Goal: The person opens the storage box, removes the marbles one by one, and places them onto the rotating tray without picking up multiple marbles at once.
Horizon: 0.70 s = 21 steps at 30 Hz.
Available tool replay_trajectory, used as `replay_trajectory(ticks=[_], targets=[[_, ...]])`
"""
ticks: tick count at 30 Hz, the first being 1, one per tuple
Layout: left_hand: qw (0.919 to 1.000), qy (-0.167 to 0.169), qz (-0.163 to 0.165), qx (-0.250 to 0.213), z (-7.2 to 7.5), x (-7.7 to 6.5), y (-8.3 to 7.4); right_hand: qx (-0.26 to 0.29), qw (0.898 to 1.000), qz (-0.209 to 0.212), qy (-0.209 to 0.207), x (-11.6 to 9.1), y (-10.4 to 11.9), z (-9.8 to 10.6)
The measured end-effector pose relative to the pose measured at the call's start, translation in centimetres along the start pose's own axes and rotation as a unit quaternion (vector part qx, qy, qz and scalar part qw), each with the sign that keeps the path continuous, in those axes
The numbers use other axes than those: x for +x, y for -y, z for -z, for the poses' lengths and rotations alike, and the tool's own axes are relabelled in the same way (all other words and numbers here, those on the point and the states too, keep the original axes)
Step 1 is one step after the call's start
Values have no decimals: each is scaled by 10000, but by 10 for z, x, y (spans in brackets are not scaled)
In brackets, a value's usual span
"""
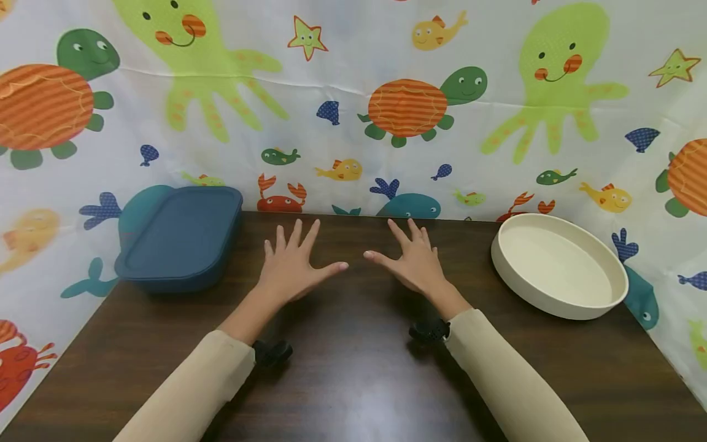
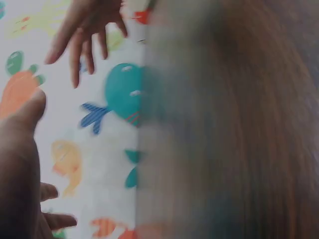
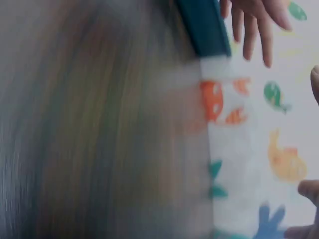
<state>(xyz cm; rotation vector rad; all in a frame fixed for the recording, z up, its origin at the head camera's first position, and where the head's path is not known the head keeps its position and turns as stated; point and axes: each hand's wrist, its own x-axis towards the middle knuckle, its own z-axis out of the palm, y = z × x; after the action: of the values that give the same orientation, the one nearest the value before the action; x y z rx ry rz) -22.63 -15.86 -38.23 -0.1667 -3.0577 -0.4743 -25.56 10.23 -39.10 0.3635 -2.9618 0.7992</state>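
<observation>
Had left hand [image 1: 289, 264] and right hand [image 1: 415, 263] spread over dark table [image 1: 353, 350], gripping nothing. Had blue container [image 1: 179, 230] near left hand, cream dish [image 1: 558, 264] off to right. Looked like ready pose before pickup; probably called next for reaching outward.

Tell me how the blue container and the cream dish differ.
Shape: the blue container is rectangular with rounded corners, while the cream dish is round.
Top: the blue container has a flat, closed top; the cream dish is open, its bare inside showing.
Place: the blue container sits on the person's left, the cream dish on the right.
Shared: both stand untouched on the dark wooden table.
</observation>
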Motion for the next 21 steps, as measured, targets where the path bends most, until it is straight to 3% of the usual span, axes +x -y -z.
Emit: replay_trajectory(ticks=[5,11,15,21], targets=[[9948,-516,-142,-864,26,-32,27,1062,9939,285,-82,-6,34,-11],[9785,-1565,219,-1322,68,-63,75,2284,9707,744,-56,-7,75,-31],[9767,-1752,527,-1119,86,-73,109,2662,9593,940,40,-9,102,-48],[9662,-1930,1047,-1353,97,-82,153,3174,9432,962,211,-9,138,-71]])
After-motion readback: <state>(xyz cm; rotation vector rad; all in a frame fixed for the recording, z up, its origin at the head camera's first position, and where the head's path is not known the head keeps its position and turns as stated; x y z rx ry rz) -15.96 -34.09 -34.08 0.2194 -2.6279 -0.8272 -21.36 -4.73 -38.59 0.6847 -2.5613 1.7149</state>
